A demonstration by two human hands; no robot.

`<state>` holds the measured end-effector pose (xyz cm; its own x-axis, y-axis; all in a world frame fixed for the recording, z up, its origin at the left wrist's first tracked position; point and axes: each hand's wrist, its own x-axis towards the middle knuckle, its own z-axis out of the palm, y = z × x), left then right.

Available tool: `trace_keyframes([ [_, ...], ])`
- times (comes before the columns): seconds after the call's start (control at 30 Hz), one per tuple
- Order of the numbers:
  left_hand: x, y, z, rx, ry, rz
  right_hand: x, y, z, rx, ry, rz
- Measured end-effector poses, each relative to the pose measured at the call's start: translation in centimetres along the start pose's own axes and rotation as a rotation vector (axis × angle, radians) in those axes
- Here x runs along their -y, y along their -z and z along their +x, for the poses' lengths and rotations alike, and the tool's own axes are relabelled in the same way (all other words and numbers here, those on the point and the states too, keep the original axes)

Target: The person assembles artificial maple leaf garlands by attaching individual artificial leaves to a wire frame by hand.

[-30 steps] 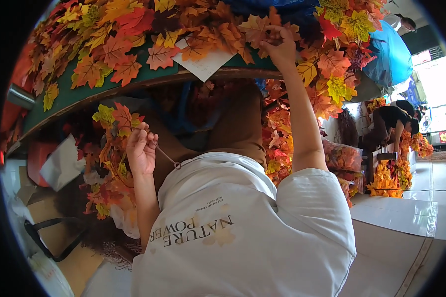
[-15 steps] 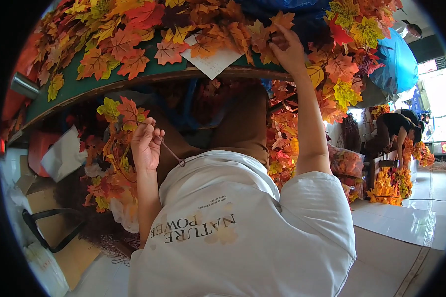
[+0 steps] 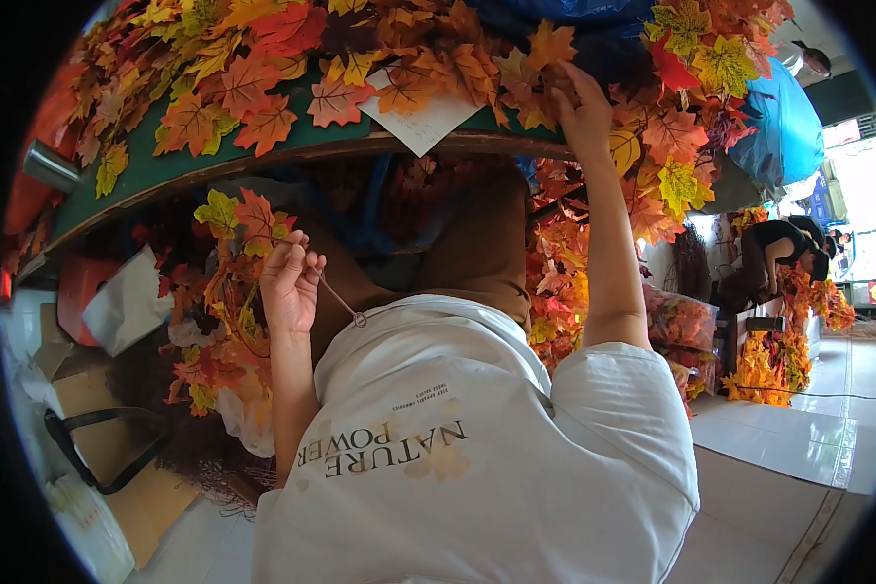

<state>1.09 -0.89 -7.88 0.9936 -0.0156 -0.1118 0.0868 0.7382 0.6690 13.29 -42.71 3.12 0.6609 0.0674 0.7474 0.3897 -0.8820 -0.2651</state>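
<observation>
The fingers of the left hand pinch a thin brown stem with a small looped end, the loop hanging on the right, by the white T-shirt. Just beyond the fingertips sit red-orange and yellow-green artificial maple leaves; whether they join the stem is unclear. The right hand reaches to the far side, its fingers bent against an orange artificial leaf; one cannot tell whether they grip it.

That leaf stands at the right of a long heap of red, orange and yellow leaves on a dark green tabletop. A white paper slip lies partly under the heap, one corner over the near edge. Brown trousers show beneath. A bright blue plastic bag bulges at the far right; below it, a person in dark clothing bends over more orange leaves.
</observation>
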Motion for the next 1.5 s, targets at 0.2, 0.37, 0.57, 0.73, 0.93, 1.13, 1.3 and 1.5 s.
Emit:
trace_keyframes([
  [0.2,-0.1,-0.2,0.0,-0.002,0.016,-0.033,-0.1,-0.6,0.2,0.077,-0.148,0.099],
  [0.37,-0.6,-1.2,-0.5,0.044,-0.002,-0.009,-0.2,-0.7,0.1,0.123,-0.243,0.113],
  [0.57,-0.3,-2.5,-1.0,0.109,-0.005,0.007,-2.8,-2.3,-0.7,0.019,-0.281,0.212],
  [0.73,0.5,-2.6,-1.3,0.091,0.03,0.011,-2.0,-2.2,-0.8,-0.026,-0.349,0.048],
  [0.93,1.2,-3.1,-1.3,0.111,0.069,0.018,-0.6,-2.2,-1.0,-0.053,-0.455,-0.137],
  [1.13,1.1,-3.2,-1.6,0.082,0.063,0.02,1.8,-1.6,-0.2,-0.001,-0.542,-0.244],
  [1.3,1.0,-3.2,-1.6,0.083,0.067,0.022,0.6,-1.9,1.3,-0.367,-0.037,-0.147],
  [1.5,1.4,-3.4,-1.6,0.003,0.057,0.041,0.0,-1.0,4.8,-0.112,-0.161,0.259],
])
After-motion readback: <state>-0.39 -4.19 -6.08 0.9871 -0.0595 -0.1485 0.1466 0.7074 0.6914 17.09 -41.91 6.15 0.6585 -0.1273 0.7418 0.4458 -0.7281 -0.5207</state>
